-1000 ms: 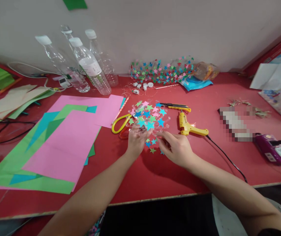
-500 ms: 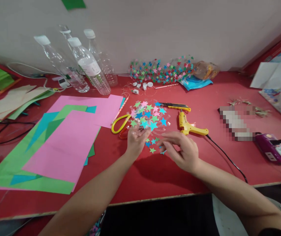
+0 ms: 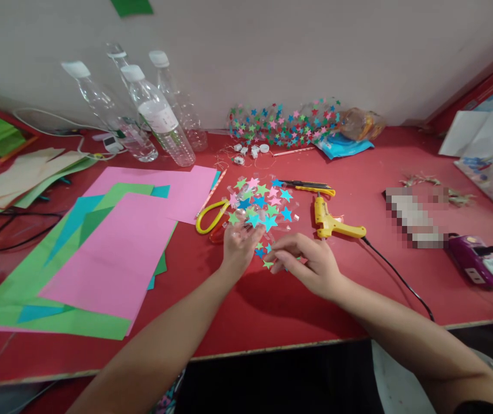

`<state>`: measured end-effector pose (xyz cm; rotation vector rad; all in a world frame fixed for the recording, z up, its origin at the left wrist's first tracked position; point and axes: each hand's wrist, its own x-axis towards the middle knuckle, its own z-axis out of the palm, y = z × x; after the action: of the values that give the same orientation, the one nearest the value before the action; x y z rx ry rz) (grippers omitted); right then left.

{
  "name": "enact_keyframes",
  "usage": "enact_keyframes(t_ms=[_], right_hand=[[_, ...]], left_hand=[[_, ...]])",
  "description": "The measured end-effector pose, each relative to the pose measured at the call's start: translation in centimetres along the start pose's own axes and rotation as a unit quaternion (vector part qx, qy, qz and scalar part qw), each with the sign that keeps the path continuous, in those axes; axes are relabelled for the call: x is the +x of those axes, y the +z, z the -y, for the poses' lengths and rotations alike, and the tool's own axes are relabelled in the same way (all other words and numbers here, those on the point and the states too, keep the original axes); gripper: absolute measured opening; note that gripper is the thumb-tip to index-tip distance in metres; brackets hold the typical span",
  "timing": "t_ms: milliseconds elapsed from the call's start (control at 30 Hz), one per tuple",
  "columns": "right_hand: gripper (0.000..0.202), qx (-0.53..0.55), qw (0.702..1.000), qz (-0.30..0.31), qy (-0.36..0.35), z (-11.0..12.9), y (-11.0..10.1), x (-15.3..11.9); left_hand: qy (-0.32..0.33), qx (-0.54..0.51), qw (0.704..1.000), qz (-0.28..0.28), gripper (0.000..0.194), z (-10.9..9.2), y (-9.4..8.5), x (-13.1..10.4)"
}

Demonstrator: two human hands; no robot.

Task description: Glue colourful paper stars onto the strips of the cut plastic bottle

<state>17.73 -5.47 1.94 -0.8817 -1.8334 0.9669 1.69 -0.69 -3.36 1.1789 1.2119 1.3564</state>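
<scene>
My left hand (image 3: 237,250) is closed on the near edge of a clear plastic piece (image 3: 274,231) covered with blue, green and pink paper stars (image 3: 259,202). Its fingertips are partly hidden under the plastic. Just to the right, my right hand (image 3: 309,261) hovers with bent fingers and the thumb apart from them, and I see nothing between them. Below its fingertips, several loose-looking small stars (image 3: 267,265) lie close to the red table. Yellow-handled scissors (image 3: 211,217) lie left of the plastic, partly covered. A yellow glue gun (image 3: 335,224) rests right of it.
A box cutter (image 3: 310,187) lies behind the glue gun, whose cord trails to the table's front edge. Coloured paper sheets (image 3: 108,253) spread at left. Clear bottles (image 3: 160,118) stand behind them. A star-covered clear bottle (image 3: 281,123) lies by the wall. A purple power strip (image 3: 479,259) sits at right.
My right hand has moved a little left and its fingertips have come down toward the small stars. My left hand and the plastic piece have stayed almost still.
</scene>
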Motion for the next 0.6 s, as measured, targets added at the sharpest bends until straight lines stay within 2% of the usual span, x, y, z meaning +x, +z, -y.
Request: enact_keyframes(t_ms=[200, 600], right_hand=[[0.006, 0.060, 0.996, -0.028, 0.058, 0.35, 0.06, 0.05], [0.008, 0.106, 0.989, -0.038, 0.101, 0.31, 0.31, -0.09]], left_hand=[[0.002, -0.021, 1.000, 0.006, 0.021, -0.29, 0.51, 0.15], [-0.002, 0.019, 1.000, 0.002, 0.028, -0.41, 0.17, 0.03]])
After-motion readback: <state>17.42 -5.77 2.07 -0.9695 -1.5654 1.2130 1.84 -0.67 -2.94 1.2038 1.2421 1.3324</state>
